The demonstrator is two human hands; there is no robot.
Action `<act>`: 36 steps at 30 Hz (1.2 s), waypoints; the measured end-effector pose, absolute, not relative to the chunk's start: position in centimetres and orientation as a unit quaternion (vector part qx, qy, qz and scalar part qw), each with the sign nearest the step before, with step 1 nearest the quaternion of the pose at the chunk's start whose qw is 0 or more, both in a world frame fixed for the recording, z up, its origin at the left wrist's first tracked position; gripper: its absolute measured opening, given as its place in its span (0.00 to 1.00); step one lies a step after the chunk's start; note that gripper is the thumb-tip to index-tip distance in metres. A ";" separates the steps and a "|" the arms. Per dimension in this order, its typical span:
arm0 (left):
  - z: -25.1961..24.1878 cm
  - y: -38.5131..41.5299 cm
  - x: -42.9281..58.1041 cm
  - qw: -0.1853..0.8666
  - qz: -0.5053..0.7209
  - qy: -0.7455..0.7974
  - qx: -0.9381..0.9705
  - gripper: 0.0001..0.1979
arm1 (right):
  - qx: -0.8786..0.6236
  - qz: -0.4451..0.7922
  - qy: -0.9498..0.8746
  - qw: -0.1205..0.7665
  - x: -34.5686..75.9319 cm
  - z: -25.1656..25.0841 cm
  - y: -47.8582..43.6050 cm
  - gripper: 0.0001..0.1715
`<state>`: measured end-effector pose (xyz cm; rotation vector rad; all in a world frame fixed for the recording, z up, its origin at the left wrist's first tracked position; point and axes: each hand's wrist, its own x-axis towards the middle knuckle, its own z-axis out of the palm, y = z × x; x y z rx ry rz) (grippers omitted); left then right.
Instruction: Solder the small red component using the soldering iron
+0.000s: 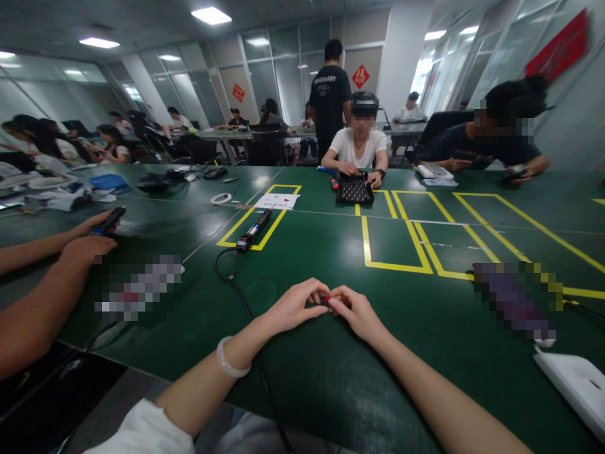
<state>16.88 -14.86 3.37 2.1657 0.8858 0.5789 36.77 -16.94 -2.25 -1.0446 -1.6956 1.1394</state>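
My left hand (300,306) and my right hand (354,310) meet fingertip to fingertip above the green table, near its front edge. Between the fingertips shows a small red piece (328,298), too small to name and mostly covered. The thumb and forefinger of my right hand pinch it. Curved fingers of my left hand reach to it, with a gap between them and the left thumb. A pale bangle (231,358) circles my left wrist.
A power strip (255,230) lies ahead, its black cable (243,302) running under my left forearm. Yellow tape (399,265) marks the table (302,252). Opposite, a person handles a black tray (354,189). At left are another person's hands (92,243); a white box (574,384) is at right.
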 end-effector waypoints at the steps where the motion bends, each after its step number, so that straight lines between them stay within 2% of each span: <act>1: 3.4 -14.9 16.9 0.343 0.227 0.339 0.846 0.12 | -0.412 0.454 -0.675 0.411 36.8 -2.3 -16.9 0.14; 5: 3.3 -15.1 17.1 0.344 0.227 0.339 0.846 0.09 | -0.416 0.432 -0.696 0.396 36.8 -2.1 -16.9 0.24; 7: 3.3 -15.1 17.1 0.348 0.227 0.345 0.842 0.08 | -0.416 0.427 -0.700 0.394 36.8 -1.9 -16.9 0.26; 11: 3.4 -15.0 17.1 0.354 0.234 0.357 0.832 0.08 | -0.403 0.470 -0.656 0.430 36.7 -2.0 -17.1 0.17; 16: 3.6 -15.0 16.9 0.348 0.214 0.361 0.838 0.11 | -0.394 0.476 -0.656 0.434 36.5 -2.2 -17.2 0.15; 20: 4.5 -12.7 14.9 0.279 0.187 0.389 0.858 0.17 | -0.405 0.478 -0.660 0.414 36.5 -2.0 -17.1 0.15; 23: 4.8 -8.3 11.1 0.161 0.188 0.457 0.854 0.21 | -0.413 0.475 -0.668 0.398 36.5 -1.8 -17.2 0.16; 26: 4.3 -2.5 5.9 0.023 0.138 0.568 0.811 0.34 | -0.415 0.470 -0.678 0.383 36.5 -1.6 -17.3 0.15; 28: 3.8 0.9 2.6 -0.009 0.083 0.620 0.780 0.45 | -0.414 0.467 -0.683 0.380 36.5 -1.5 -17.3 0.14; 29: 3.6 2.2 1.2 -0.007 0.049 0.630 0.775 0.47 | -0.414 0.467 -0.683 0.379 36.5 -1.5 -17.3 0.14; 32: 3.2 4.5 -1.4 0.021 -0.022 0.643 0.765 0.45 | -0.419 0.469 -0.681 0.374 36.4 -1.4 -17.3 0.13; 36: 3.2 4.7 -1.8 0.033 -0.038 0.643 0.764 0.37 | -0.421 0.470 -0.681 0.372 36.3 -1.4 -17.2 0.12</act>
